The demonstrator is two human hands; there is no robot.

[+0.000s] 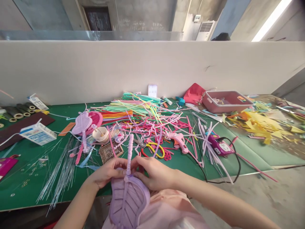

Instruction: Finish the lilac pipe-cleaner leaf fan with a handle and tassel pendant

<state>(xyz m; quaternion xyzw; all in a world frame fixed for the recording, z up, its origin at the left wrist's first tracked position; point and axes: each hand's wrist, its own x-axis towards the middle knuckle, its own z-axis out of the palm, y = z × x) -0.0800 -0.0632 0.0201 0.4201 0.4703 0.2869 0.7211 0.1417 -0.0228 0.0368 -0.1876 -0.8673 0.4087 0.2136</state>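
A lilac leaf-shaped piece [128, 200] made of fuzzy pipe cleaners rests over my lap at the table's near edge. Its coiled lilac stem [130, 152] stands upright between my hands. My left hand [108, 173] is closed on the top left of the leaf at the stem's base. From the right, my right hand [152, 173] pinches the same joint, fingers pressed together around the stem.
A green table [28, 190] carries a heap of coloured pipe cleaners [143, 117], a pink glue gun [177, 140], a purple glue gun [219, 146] with black cord, yellow-handled scissors [152, 148], silver wires [64, 168], a pink tray [226, 101], yellow paper scraps [262, 124] and a white carton [38, 133].
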